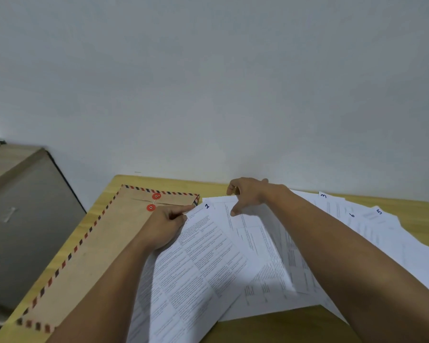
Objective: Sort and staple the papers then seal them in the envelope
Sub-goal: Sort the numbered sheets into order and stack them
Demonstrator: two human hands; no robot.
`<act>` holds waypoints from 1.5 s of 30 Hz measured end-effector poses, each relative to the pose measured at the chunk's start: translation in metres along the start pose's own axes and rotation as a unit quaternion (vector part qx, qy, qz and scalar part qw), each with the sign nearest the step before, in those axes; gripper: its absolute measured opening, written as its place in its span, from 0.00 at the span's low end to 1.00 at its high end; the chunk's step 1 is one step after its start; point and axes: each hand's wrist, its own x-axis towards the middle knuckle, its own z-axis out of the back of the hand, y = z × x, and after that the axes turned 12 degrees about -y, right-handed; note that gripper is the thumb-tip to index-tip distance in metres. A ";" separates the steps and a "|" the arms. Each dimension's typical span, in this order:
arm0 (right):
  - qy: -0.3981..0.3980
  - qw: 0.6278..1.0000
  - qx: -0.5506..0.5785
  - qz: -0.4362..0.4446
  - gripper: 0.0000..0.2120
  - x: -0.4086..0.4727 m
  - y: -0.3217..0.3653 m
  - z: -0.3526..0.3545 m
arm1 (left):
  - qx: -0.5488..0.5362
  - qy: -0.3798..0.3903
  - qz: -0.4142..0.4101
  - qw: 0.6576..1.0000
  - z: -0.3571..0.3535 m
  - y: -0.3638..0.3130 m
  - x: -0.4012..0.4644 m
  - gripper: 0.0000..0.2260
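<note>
Two bare hands work over a spread of printed papers on a yellow wooden table (307,325) that stands against a pale wall (208,82). The left hand (167,222) pinches the far left corner of the sheet marked 1 (196,256), thumb and curled fingers closed on the paper's edge, with the index finger stretched out along that edge toward the envelope's flap. This sheet lies tilted on top of the pile near the table's front edge, its lower part running out of view. The right hand (248,194) reaches to the far edge of the table, its fingers curled down onto the top edge of a sheet underneath (235,233); whether it actually grips that sheet or only presses on it cannot be told. Further right, toward the table's right edge, more sheets fan out, among them ones marked 3 (328,206), 6 (357,226) and 5 (384,224). A brown envelope (97,248) with a red-and-dark striped border lies flat along the table's left edge, partly under the left forearm, its flap folded over and two red string-tie discs (154,201) showing near the far left corner. Beyond the table's left edge stands a grey cabinet (27,219).
</note>
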 end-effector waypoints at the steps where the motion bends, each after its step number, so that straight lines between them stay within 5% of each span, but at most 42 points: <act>1: 0.000 1.000 0.003 -0.001 0.35 -0.001 0.001 0.001 | -0.003 -0.002 -0.001 1.000 -0.001 0.002 0.001 0.16; 6: 0.001 0.999 0.030 -0.018 0.36 -0.002 -0.002 0.000 | 0.000 0.010 0.011 1.000 -0.001 0.001 0.002 0.17; 14: -0.141 0.985 0.094 -0.017 0.03 -0.013 -0.005 0.010 | 0.020 -0.017 -0.019 0.999 0.003 -0.018 -0.012 0.19; 33: -0.403 0.864 0.302 -0.001 0.07 -0.228 -0.006 0.154 | -0.009 -0.114 -0.213 0.970 0.027 -0.169 -0.146 0.16; 39: -0.382 0.826 0.415 0.002 0.07 -0.285 -0.004 0.163 | -0.023 -0.107 -0.266 0.958 0.005 -0.207 -0.181 0.16; 45: -0.259 0.794 0.550 0.003 0.10 -0.322 0.002 0.152 | -0.046 -0.097 -0.288 0.952 -0.023 -0.223 -0.193 0.16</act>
